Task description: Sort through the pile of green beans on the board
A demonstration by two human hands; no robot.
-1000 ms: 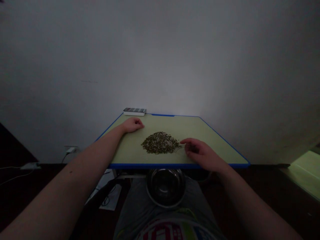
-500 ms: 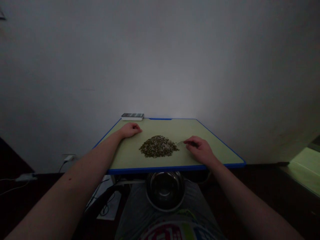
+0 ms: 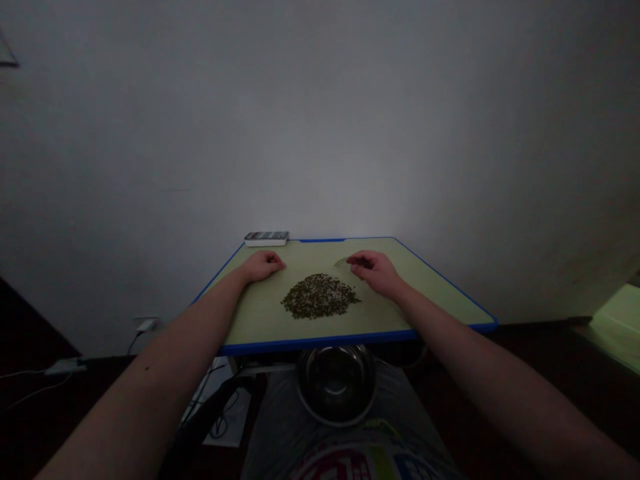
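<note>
A heap of small dark green and whitish grains or seeds lies in the middle of the pale green table. My right hand is above the table at the heap's far right side. Its fingers close around a thin fork, whose tines point left, apart from the grains; the handle is hidden in my palm. To the left of the heap, my left hand rests on the tabletop with its fingers curled in, and no object shows in them.
A shiny metal bowl sits on my lap below the table's blue front edge. At the back left corner lies a flat white box with a dark top. The wall stands right behind the table. Cables and a plug are at left.
My right hand has moved left and away from me with the fork, from the heap's right edge to beyond its far right side. My left hand stays in place. The view has shifted slightly.
</note>
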